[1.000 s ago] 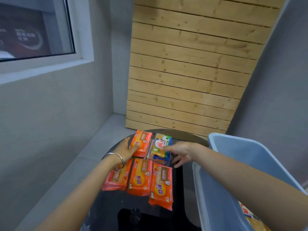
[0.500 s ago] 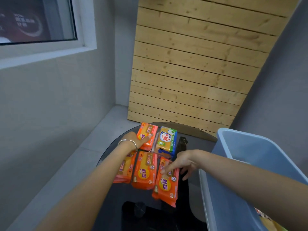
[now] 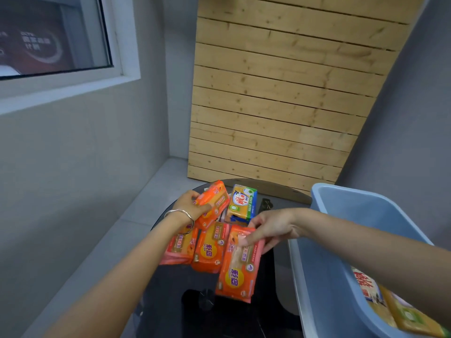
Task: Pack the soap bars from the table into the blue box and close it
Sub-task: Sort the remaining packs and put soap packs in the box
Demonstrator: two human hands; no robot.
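Observation:
Several wrapped soap bars lie on a round black glass table (image 3: pixel 170 301). My left hand (image 3: pixel 192 207), with a silver bracelet, grips a far orange soap pack (image 3: pixel 216 200) and tilts it up off the table. My right hand (image 3: pixel 271 226) pinches the top end of the nearest orange soap pack (image 3: pixel 238 269). Two more orange packs (image 3: pixel 210 250) (image 3: pixel 179 247) lie between my arms. A yellow-green soap pack (image 3: pixel 241 201) sits at the back. The blue box (image 3: pixel 341 240) stands open on the right with yellow soap packs (image 3: pixel 395 311) at its bottom.
A wooden slat panel (image 3: pixel 280 93) leans against the grey wall behind the table. A window (image 3: pixel 53 37) is high on the left. Grey floor (image 3: pixel 136 215) runs to the left of the table. A small dark object (image 3: pixel 266 204) lies near the table's far edge.
My left hand has lifted and tilted the far orange pack. My right hand has closed on the top end of the nearest orange pack, which it was only touching before.

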